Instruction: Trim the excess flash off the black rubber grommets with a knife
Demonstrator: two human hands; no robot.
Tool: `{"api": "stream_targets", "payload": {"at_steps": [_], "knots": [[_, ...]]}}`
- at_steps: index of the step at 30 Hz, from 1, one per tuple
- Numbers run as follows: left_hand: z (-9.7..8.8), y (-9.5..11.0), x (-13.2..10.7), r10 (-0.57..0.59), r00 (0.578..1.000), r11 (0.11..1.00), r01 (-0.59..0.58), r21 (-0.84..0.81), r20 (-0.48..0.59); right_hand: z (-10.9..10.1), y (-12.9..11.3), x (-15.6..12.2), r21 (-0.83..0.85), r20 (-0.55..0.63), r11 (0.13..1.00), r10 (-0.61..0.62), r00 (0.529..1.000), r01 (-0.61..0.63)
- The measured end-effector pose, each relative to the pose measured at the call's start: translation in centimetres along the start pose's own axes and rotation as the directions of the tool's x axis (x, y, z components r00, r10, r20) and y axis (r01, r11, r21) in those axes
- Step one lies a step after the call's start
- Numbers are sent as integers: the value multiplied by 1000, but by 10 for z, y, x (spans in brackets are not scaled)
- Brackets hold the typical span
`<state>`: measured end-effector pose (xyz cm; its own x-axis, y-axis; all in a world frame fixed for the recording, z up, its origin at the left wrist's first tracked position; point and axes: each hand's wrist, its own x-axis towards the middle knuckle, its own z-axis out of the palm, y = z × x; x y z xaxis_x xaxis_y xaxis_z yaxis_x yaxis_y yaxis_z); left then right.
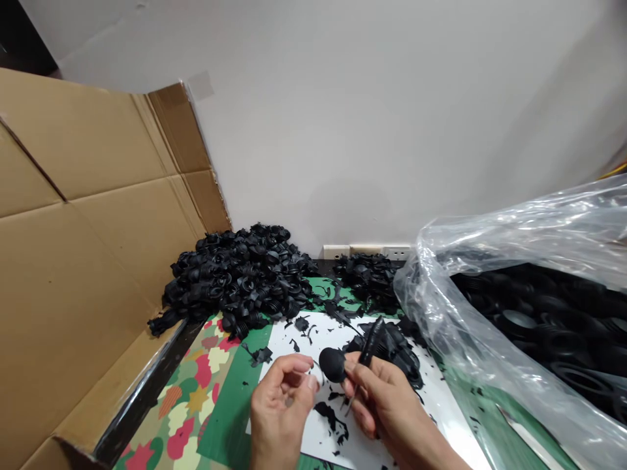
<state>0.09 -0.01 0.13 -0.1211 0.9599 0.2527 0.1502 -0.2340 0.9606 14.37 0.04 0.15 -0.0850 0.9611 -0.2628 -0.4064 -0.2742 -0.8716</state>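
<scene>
My right hand (379, 398) grips a round black rubber piece (332, 364) between thumb and forefinger. The same hand also holds a slim tool with a black handle (373, 341); its thin metal end points down below the fingers. Just left of the rubber piece is my left hand (287, 401), fingers curled and thumb slightly apart from the forefinger. A dark speck shows at its fingertip, too small to name. Under both hands lies a white sheet (281, 339) strewn with black scraps (332, 421). A small heap of black rubber parts (399, 352) sits behind my right hand.
A big pile of ribbed black rubber parts (245, 271) stands at the back left, beside a tall cardboard box (98, 150). At right, a clear plastic bag (426, 287) holds larger black rings (519, 320). Metal tweezers (526, 434) lie on the green mat (230, 411).
</scene>
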Motion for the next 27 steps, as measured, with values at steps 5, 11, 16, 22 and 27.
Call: {"api": "stream_targets", "payload": {"at_steps": [5, 11, 16, 22, 27], "knots": [[0, 4, 0, 138, 989, 979, -144, 141, 53, 10, 0, -7, -112, -38, 991, -79, 996, 75], [1, 3, -2, -3, 997, 999, -1, 53, 75, 10, 3, -8, -185, -16, 977, -114, 993, 109], [1, 3, -3, -81, 993, 997, 81, 11, 85, 11, 5, -8, -179, -7, 977, -117, 993, 114], [0, 6, 0, -133, 980, 990, 139, -33, 148, 10, 6, -7, -160, 17, 980, -113, 993, 114], [1, 2, -4, -128, 985, 991, 132, -29, 114, 13, 8, -8, -186, 28, 972, -142, 990, 144]]}}
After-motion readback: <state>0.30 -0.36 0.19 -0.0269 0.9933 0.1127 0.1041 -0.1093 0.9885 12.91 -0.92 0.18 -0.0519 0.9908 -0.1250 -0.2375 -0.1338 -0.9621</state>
